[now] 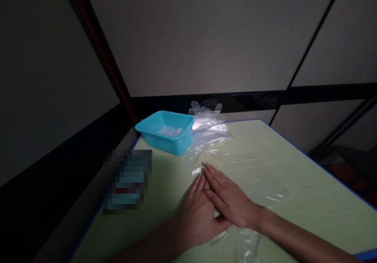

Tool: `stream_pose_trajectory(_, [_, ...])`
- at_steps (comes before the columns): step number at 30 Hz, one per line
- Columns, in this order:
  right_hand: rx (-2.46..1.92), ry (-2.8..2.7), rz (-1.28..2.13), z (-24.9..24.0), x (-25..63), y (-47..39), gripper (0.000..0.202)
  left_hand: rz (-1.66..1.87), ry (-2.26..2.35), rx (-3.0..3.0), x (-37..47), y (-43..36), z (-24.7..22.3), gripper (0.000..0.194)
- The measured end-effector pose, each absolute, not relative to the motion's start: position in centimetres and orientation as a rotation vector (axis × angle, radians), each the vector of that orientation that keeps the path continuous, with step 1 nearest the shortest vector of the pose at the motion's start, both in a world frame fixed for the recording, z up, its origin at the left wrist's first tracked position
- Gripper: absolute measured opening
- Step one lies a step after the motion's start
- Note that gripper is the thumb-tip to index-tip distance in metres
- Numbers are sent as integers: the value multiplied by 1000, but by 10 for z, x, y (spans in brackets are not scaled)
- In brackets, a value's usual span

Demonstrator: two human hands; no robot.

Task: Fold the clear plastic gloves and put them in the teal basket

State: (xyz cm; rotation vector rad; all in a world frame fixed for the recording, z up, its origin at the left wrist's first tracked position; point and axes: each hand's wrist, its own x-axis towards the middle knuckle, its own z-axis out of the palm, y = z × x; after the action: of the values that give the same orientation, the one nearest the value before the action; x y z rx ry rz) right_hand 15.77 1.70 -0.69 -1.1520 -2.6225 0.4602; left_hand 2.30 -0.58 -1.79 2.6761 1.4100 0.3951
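My left hand (198, 217) lies flat, palm down, with its fingers stretched forward over a thin clear plastic sheet. Partly over its fingers and thumb rests my right hand (231, 200), also flat with straight fingers. Beneath and around both hands, the clear plastic, which looks like a disposable glove (253, 172), is spread on the table; its far part reaches to the right and a piece shows near the bottom edge. What lies directly under the palms is hidden. Beyond my fingertips sits a loose pile of clear disposable plastic gloves (209, 131).
A turquoise plastic basket (184, 144) with something whitish inside stands at the back left of the pale green table (312, 192), which has a blue edge. A blurred-out flat item (129, 180) lies at the left edge. Wall panels (206, 39) rise behind.
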Motion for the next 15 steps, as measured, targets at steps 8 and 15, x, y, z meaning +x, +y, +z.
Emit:
stream_pose_trajectory(8, [-1190, -2593, 229, -21, 190, 26, 55, 367, 1453, 2640, 18, -7, -24, 96])
stream_pose_trajectory(15, [-1340, -2573, -26, -33, 248, 42, 55, 240, 1475, 2597, 18, -7, -18, 97])
